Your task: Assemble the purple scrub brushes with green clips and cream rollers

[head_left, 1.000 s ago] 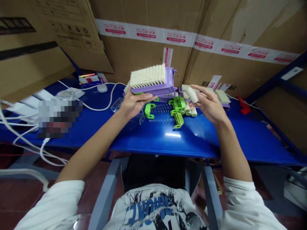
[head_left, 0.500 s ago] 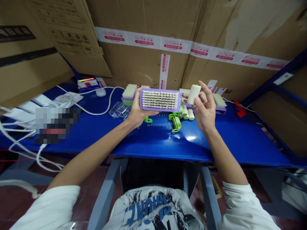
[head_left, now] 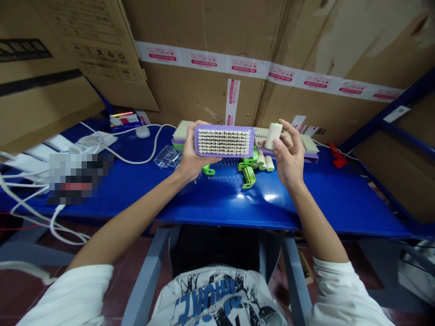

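Observation:
My left hand (head_left: 190, 158) grips a purple scrub brush (head_left: 224, 141) by its left end, holding it above the blue table (head_left: 170, 199) with the white bristles turned toward me. Just to the brush's right, my right hand (head_left: 288, 156) pinches a small cream-white roller (head_left: 273, 136) between thumb and fingers. Under the brush lie green plastic clips (head_left: 248, 174), thin metal springs (head_left: 224, 177) and more cream rollers (head_left: 265, 162).
More purple brushes (head_left: 306, 145) lie at the table's back, against tall cardboard boxes (head_left: 238, 59). Clear plastic bags (head_left: 168, 157), white cables (head_left: 142, 156), a mouse (head_left: 142, 131) and a red clip (head_left: 336, 156) also rest on the table. A blue shelf frame (head_left: 390, 131) stands at right.
The left hand has tipped the brush over so its bristles face me and lowered it. The right hand has raised the roller and brought it close to the brush's right end.

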Motion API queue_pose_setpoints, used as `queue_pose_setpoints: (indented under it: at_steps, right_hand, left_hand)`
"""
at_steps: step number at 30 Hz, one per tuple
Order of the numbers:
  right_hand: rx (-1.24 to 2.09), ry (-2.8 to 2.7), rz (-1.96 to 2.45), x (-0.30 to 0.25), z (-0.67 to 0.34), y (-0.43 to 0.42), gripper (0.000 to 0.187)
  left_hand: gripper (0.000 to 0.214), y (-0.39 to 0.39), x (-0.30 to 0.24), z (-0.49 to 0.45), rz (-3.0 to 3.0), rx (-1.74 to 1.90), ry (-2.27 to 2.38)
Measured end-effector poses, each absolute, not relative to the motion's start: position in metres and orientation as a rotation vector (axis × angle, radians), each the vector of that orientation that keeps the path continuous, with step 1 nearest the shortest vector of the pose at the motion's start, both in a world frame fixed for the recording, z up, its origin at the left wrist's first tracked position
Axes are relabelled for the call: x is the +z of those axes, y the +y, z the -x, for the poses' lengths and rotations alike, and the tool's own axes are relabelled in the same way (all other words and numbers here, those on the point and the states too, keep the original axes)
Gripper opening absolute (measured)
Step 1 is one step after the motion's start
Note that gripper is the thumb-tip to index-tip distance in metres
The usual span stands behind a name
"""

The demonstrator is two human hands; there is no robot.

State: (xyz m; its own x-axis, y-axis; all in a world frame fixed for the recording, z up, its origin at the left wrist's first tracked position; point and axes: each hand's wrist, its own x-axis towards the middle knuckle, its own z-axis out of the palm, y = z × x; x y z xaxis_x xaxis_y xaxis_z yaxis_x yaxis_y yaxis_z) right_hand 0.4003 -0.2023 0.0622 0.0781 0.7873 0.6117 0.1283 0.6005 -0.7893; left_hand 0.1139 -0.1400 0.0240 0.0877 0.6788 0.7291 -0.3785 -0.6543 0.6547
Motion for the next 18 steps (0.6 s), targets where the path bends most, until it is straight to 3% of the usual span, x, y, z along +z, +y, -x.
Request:
queue_pose_setpoints:
  at_steps: [5, 18]
  right_hand:
    - [0.750, -1.473, 0.871, 0.066, -0.404, -0.204, 0.050]
    - [0.777, -1.422, 0.820, 0.069, -0.396, -0.212, 0.049]
  left_hand:
    - [0.098, -0.144, 0.025, -0.116, -1.582, 1.641, 0.283]
    - [0.094, -0.137, 0.020, -0.113, -1.692, 1.661, 0.321]
